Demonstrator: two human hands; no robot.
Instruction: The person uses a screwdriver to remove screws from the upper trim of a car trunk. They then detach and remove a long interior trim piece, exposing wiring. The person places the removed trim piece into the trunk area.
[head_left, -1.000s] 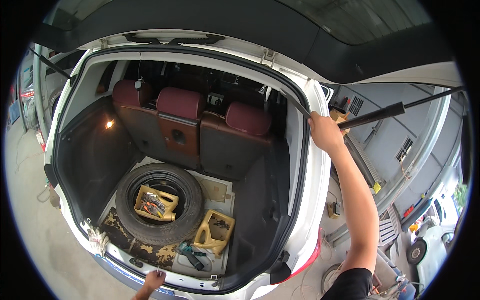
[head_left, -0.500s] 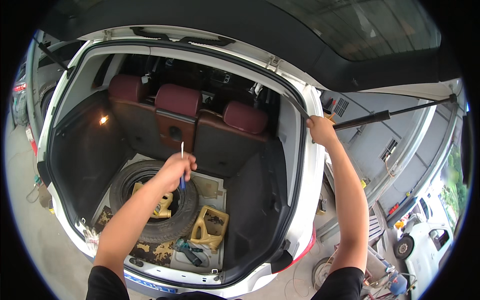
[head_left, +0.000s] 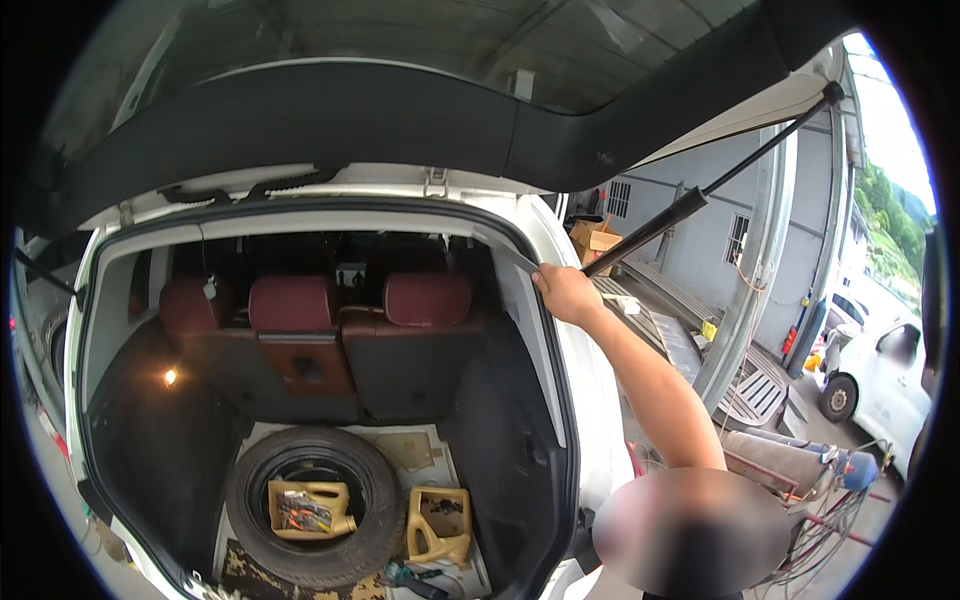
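Observation:
My right hand [head_left: 568,292] is closed at the upper right edge of a white car's boot opening. Its fingers wrap round the end of a flat grey strip [head_left: 515,260] that runs along the pillar trim. Just beside the hand, the black gas strut [head_left: 655,230] slants up to the raised tailgate [head_left: 330,120]. A blurred patch hides part of my right arm. My left hand is out of the picture. Inside the boot lies a spare tyre [head_left: 255,540], with a cut-open yellow jug [head_left: 335,495] of small tools in its centre.
Another cut yellow jug [head_left: 440,545] stands right of the tyre, near a green-and-black tool [head_left: 410,578]. Maroon headrests [head_left: 290,303] rise behind the boot. A lit lamp [head_left: 170,377] glows on the left wall. Outside are a cardboard box [head_left: 594,240], steel posts and a white vehicle [head_left: 885,375].
My left hand, which held a slim blue-and-white tool over the tyre, has gone out of sight. The view has tilted up and right. My right hand keeps its hold at the opening's edge.

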